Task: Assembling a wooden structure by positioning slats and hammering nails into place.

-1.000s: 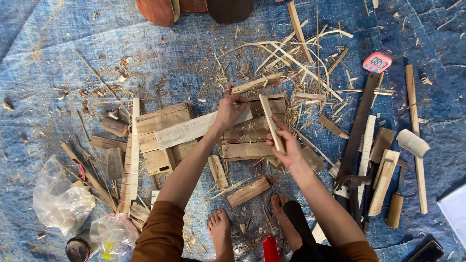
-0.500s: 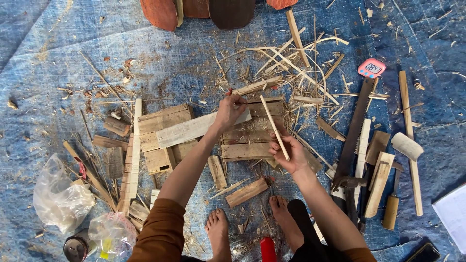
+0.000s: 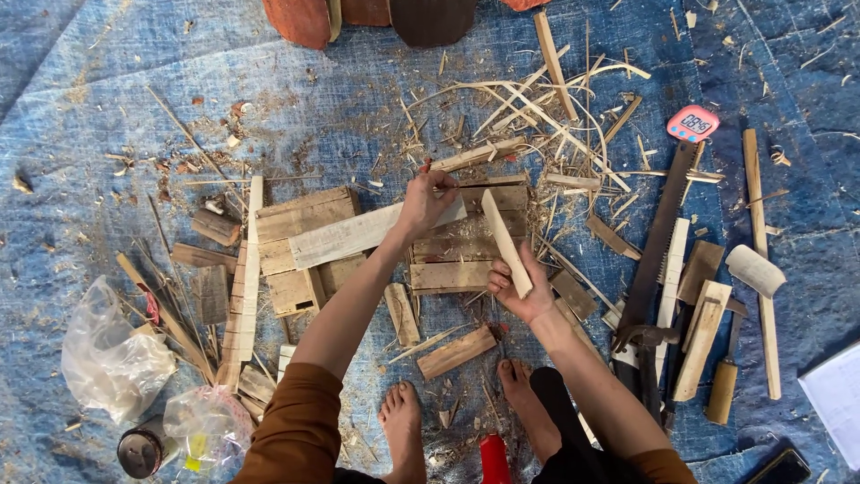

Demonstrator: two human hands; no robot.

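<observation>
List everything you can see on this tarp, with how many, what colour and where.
tarp: one, blue, under everything
long plank: one, pale, centre, across darker boards
wood strip: one, pale, centre
shavings: many, pale, upper centre
timer: one, pink, upper right
saw: one, dark blade, right
long stick: one, tan, far right
plastic bags: two, clear, lower left
round tin: one, dark, bottom left
left hand: one, on the long plank's end
right hand: one, holding the wood strip
bare feet: two, bottom centre
</observation>
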